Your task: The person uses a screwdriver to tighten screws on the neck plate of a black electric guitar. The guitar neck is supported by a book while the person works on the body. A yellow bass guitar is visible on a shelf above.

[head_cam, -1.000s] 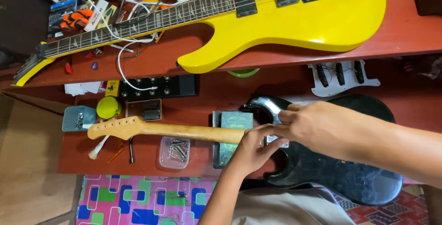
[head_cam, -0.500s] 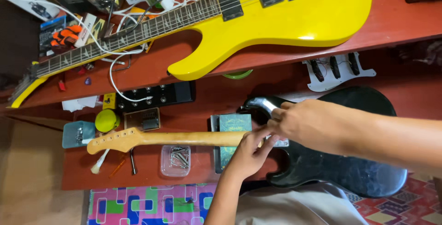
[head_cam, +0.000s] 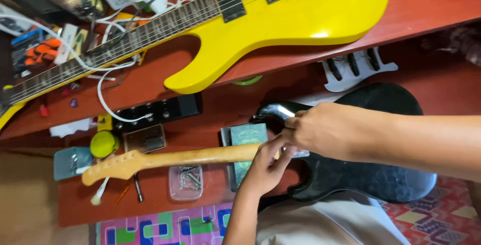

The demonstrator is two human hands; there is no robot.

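Observation:
A bare wooden guitar neck (head_cam: 190,157) lies across the lower red shelf (head_cam: 210,109), headstock to the left. Its heel end meets a glossy black guitar body (head_cam: 361,180). My left hand (head_cam: 265,167) comes up from below and grips the neck at the heel. My right hand (head_cam: 320,129) reaches in from the right over the black body. Its fingers are curled on the neck's end at the joint, touching my left thumb. The joint itself is hidden under both hands.
A yellow electric guitar (head_cam: 300,14) lies on the upper red shelf with a white cable (head_cam: 105,99) beside it. Near the neck are a clear box of screws (head_cam: 185,182), a green-patterned flat box (head_cam: 248,139), a black pickup plate (head_cam: 155,112), a yellow-green ball (head_cam: 104,143) and a white pickguard (head_cam: 355,67).
Both hands stay at the neck joint. My left hand has slid slightly closer to the heel, and the view has shifted a little.

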